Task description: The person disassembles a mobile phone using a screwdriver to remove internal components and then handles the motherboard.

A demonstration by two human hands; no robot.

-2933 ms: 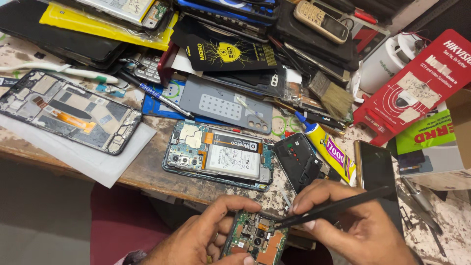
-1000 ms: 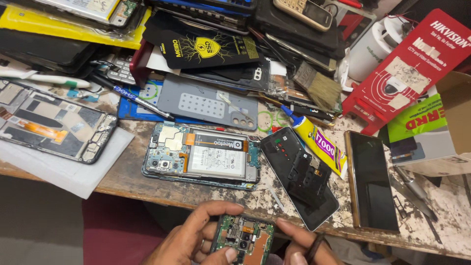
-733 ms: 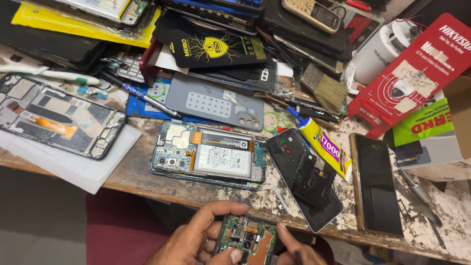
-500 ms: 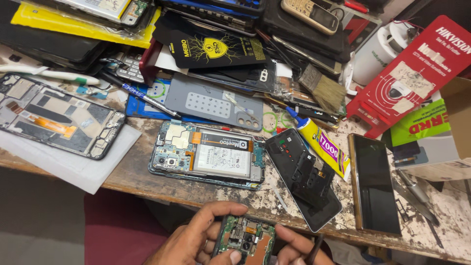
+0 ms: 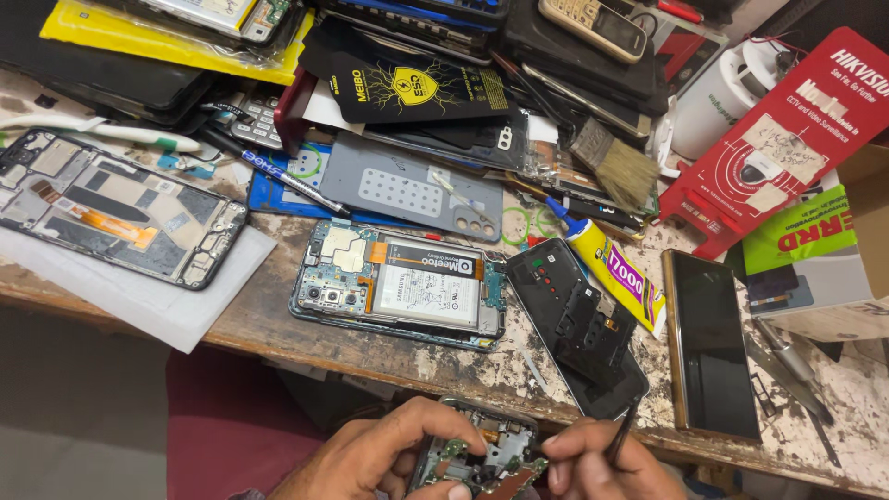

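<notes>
At the bottom edge, my left hand [image 5: 380,456] grips a small opened phone with its green circuit board exposed [image 5: 483,457], fingers curled over its left side. My right hand [image 5: 593,461] touches the phone's right side and pinches thin dark tweezers [image 5: 620,435] that point up and to the right. Both hands are cut off by the frame's lower border. Just above them on the worn wooden bench [image 5: 278,319] lies an opened phone with a white battery [image 5: 400,285].
A black plastic phone cover [image 5: 576,324], a yellow glue tube [image 5: 613,268] and a dark phone with a gold rim [image 5: 708,344] lie to the right. A stripped phone frame on white paper [image 5: 111,208] sits left. Phones, a brush [image 5: 611,167], a red box and parts crowd the back.
The tweezers, earlier held level across the board, now stand up in my right hand. The hands and small phone sit lower in view. The view shifted slightly.
</notes>
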